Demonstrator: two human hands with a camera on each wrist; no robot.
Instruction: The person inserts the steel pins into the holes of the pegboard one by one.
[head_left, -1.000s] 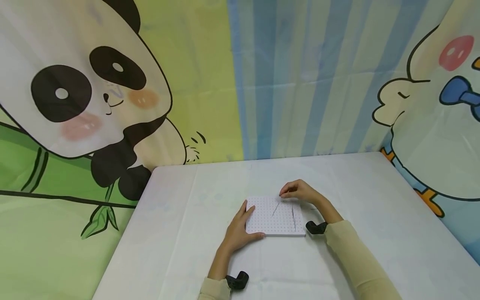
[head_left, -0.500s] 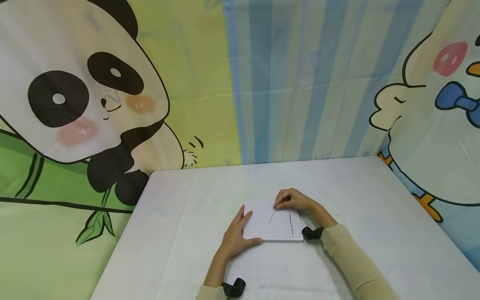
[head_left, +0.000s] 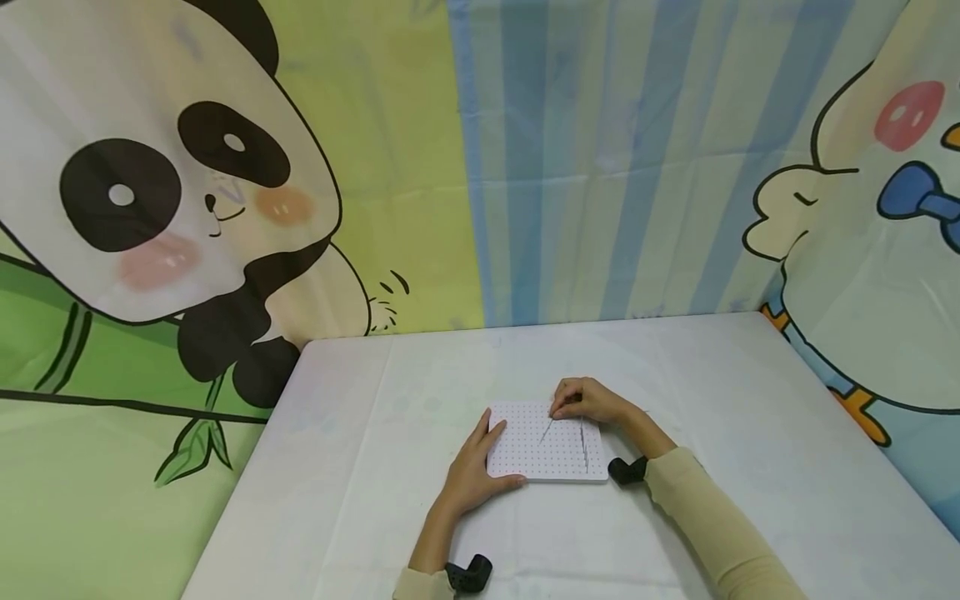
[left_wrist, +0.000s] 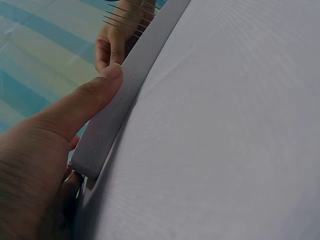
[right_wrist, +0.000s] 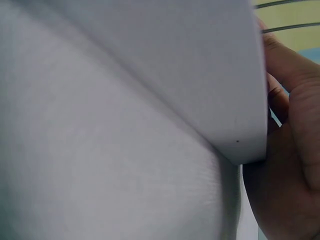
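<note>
A white pegboard [head_left: 517,460], dotted with rows of small holes, lies on the table. My left hand [head_left: 468,473] holds its near left corner, thumb along the front edge and fingers along the left side. In the left wrist view the thumb [left_wrist: 85,102] presses the board's edge. Over the far part of the board, my right hand [head_left: 588,400] pinches between thumb and forefinger at the upper end of a thin metal pin [head_left: 546,431], which slants across the holes. Several more pins [head_left: 584,446] stand in a line near the board's right side.
The board rests on a white-covered table [head_left: 390,500]. A cloth backdrop [head_left: 570,167] with a panda and a striped pattern hangs behind it. Each wrist carries a small black camera, one of them the right camera [head_left: 627,470].
My right hand has come down and slightly left, bringing its fingertips to the top of the slanting pin. The left hand keeps its hold on the board. The head view has shifted slightly.
</note>
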